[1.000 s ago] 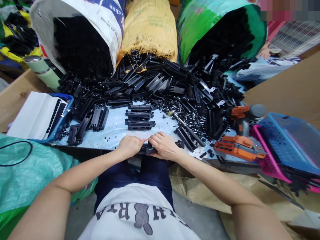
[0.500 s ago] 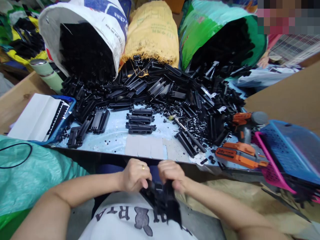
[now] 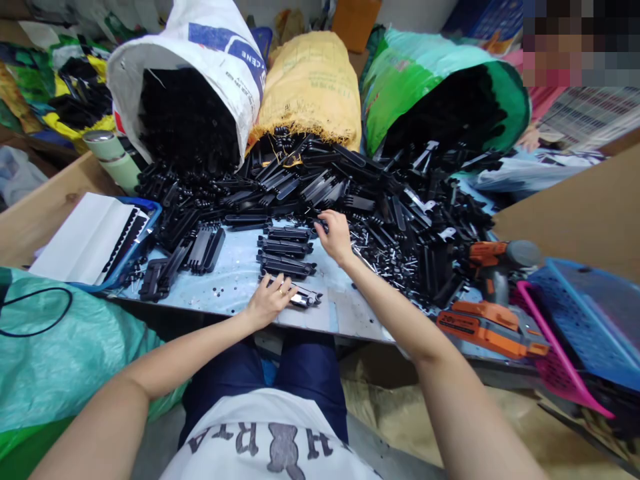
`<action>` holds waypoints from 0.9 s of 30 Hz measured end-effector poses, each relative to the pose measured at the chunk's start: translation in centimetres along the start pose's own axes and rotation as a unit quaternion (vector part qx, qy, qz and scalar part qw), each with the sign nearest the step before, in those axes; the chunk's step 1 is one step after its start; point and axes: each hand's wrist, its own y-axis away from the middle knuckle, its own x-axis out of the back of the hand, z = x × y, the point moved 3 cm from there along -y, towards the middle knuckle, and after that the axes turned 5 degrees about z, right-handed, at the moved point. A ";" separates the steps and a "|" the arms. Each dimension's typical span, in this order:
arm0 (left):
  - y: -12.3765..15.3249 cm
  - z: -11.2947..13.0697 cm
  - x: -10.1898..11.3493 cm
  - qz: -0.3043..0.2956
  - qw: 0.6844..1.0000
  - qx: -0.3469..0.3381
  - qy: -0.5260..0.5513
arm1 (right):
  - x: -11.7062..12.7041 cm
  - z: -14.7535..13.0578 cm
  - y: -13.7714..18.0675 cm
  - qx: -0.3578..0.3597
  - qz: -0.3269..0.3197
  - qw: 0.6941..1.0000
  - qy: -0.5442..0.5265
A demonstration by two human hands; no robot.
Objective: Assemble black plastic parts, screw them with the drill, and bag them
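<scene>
Left hand [image 3: 270, 301], w/ fingers bent, holds end of flat black plastic bar [image 3: 303, 297] at front of pale blue worktop [image 3: 235, 263]. Bar's long axis runs approx. left-right, nearer this hand. Right hand [image 3: 336, 237], farther back, touches heap of black plastic parts [image 3: 380, 200]; whether it grips anything, cannot tell.

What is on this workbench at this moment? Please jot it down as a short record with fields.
Holding: left hand grips the end of a black part lying on the table, near its front edge.
Reaching: right hand at the edge of the loose pile, fingers touching it.
Sorted: row of parts, laid side by side between the hands.
Sacks: white sack, yellow sack, green sack, black pieces at their mouths.
Tools: orange drill, far right.
Other: blue basket; green flask.
</scene>
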 end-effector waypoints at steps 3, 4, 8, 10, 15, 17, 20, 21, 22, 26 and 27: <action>-1.3 -0.4 -0.6 -0.031 0.995 0.082 -0.038 | -3.4 -1.1 -1.6 0.102 -0.132 0.984 0.058; -1.6 -0.5 -0.8 -0.045 0.992 0.105 -0.044 | -4.7 -1.9 -1.3 0.130 -0.168 0.975 0.069; -2.3 -1.3 -1.2 -0.070 0.990 0.112 -0.039 | -8.1 -3.7 0.0 0.155 -0.208 0.962 0.087; -2.7 -2.1 -1.2 -0.064 0.992 0.103 -0.037 | -8.6 -3.4 -0.1 0.170 -0.222 0.957 0.079; -3.2 -3.1 -1.3 -0.067 0.990 0.120 -0.041 | -7.9 -2.4 -2.0 0.206 -0.258 0.941 0.075; -2.9 -2.8 -1.1 -0.066 0.989 0.123 -0.039 | -6.9 -2.0 -3.6 0.197 -0.225 0.949 0.102; -2.3 -2.7 0.0 -0.040 0.994 0.105 -0.018 | -5.2 -0.7 -7.1 0.154 -0.144 0.959 0.188; -2.3 -3.3 0.7 -0.023 0.994 0.107 -0.012 | -4.8 -0.2 -8.2 0.148 -0.138 0.955 0.217; -2.2 -4.3 1.5 -0.002 0.992 0.122 -0.010 | -4.6 0.3 -9.3 0.149 -0.148 0.947 0.242; -2.5 -13.6 5.0 0.076 0.949 0.303 -0.043 | -5.0 1.1 -11.5 0.181 -0.204 0.912 0.305; -2.5 -16.7 5.8 0.086 0.926 0.364 -0.055 | -5.1 0.9 -11.5 0.194 -0.202 0.908 0.311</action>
